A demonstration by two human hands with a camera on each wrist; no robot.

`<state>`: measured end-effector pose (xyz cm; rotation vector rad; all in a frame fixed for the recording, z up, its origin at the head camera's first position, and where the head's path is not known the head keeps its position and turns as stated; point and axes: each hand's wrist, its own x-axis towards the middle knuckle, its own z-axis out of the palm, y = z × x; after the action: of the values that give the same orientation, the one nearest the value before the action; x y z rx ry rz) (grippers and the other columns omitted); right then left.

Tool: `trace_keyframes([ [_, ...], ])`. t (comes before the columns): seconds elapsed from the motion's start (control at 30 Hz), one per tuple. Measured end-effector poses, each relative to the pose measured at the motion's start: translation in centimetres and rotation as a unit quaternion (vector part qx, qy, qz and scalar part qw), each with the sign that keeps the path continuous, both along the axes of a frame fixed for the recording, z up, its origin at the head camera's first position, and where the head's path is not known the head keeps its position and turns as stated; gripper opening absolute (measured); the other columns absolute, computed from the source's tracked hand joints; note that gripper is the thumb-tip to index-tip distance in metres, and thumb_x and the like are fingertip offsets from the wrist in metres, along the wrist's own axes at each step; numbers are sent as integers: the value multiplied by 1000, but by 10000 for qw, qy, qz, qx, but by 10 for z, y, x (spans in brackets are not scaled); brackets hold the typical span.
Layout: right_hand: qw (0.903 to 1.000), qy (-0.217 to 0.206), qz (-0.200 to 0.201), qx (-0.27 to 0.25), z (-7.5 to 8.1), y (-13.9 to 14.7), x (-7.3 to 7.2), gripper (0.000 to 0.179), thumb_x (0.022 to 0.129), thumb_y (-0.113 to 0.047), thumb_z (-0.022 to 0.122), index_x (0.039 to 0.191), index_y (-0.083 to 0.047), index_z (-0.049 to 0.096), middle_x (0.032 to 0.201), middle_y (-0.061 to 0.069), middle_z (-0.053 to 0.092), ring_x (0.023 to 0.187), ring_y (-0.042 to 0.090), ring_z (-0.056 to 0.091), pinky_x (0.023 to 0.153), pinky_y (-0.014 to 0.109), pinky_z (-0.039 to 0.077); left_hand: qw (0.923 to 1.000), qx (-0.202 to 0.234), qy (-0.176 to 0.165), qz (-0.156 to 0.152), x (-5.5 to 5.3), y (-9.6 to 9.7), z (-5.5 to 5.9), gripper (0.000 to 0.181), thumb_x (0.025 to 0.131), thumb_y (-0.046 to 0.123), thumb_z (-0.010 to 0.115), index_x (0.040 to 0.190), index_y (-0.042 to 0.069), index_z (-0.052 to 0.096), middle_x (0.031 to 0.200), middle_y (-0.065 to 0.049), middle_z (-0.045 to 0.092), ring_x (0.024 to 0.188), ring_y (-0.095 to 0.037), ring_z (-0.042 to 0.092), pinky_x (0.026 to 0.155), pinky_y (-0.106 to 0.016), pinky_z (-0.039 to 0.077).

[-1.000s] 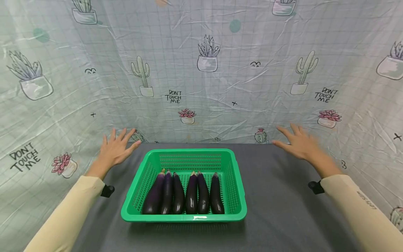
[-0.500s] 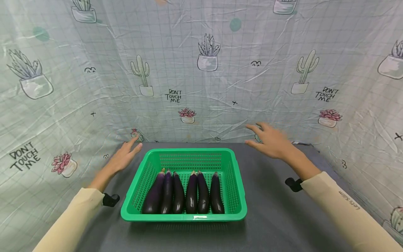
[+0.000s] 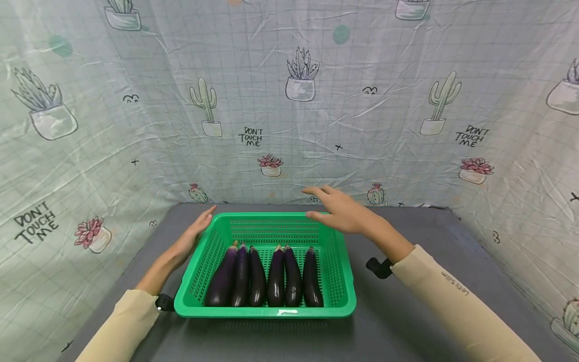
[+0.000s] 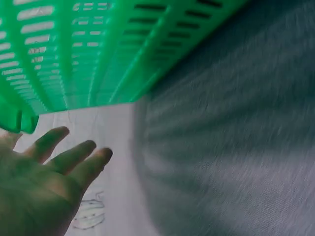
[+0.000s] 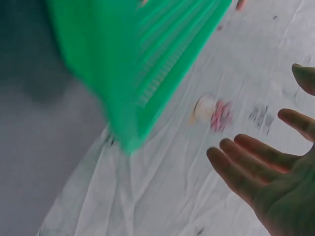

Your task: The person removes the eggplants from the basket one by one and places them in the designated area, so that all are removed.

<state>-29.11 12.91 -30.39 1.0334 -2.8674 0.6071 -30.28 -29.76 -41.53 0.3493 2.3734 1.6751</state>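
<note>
A green plastic basket [image 3: 264, 313] stands on the dark table and holds several dark purple eggplants [image 3: 293, 281] laid side by side, stems toward the back. My left hand [image 3: 193, 235] is at the basket's left side, its fingertips close to the rear left corner. In the left wrist view that hand [image 4: 54, 179] shows straight, spread fingers beside the slotted wall [image 4: 98, 59]. My right hand [image 3: 346, 211] hovers over the basket's rear right corner with fingers extended. The right wrist view shows its empty palm [image 5: 275, 182] apart from the basket [image 5: 115, 73].
A grey cloth [image 3: 407, 296] covers the table around the basket. Behind it and at both sides hangs a pale sheet [image 3: 289, 130] printed with cacti and writing. A dark wrist camera [image 3: 380, 268] sits under the right cuff, another [image 3: 165, 302] under the left.
My right hand has swept left from the far right to above the basket's rear corner. The left hand has moved in and down toward the basket's left side. Basket and eggplants stay put.
</note>
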Motion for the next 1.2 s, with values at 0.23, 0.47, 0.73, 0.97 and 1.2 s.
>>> trace_keyframes([
  [0.23,9944,-691,730,-328,-8,-51,3,62,107,-39,58,161,-19,36,159,9,46,138,31,54,108,52,49,9981,601,-88,-92,7,2,-11,70,113,46,28,168,24,-8,173,-17,-7,155,-46,17,104,-30,41],
  [0.47,9795,-1570,1073,-664,-24,-96,8,58,107,-36,57,159,-21,37,149,11,56,130,27,63,103,44,53,9920,1216,-87,-325,11,3,-21,66,114,37,30,168,26,-8,174,-18,-7,156,-47,10,99,-19,45],
  [0.73,9413,-2864,1377,-1138,-43,-141,17,57,107,-33,58,159,-21,37,146,16,58,120,32,69,92,38,60,9855,1576,-185,-594,11,2,-26,63,115,34,27,167,30,-8,173,-21,-2,149,-30,36,102,-27,52],
  [0.97,8854,-4223,1069,-1622,-54,-166,23,64,106,-29,61,161,-13,32,159,21,43,130,38,61,92,44,61,9931,1086,46,-435,8,2,-25,60,115,38,27,168,31,1,174,-15,-2,134,-11,46,99,-27,52],
  [1.2,8277,-5323,505,-1706,-58,-178,25,73,103,-25,66,162,-9,25,151,25,48,120,43,66,88,49,62,9905,1202,264,-605,9,2,-27,59,116,32,25,169,22,0,172,-22,-1,136,-10,48,100,-25,50],
])
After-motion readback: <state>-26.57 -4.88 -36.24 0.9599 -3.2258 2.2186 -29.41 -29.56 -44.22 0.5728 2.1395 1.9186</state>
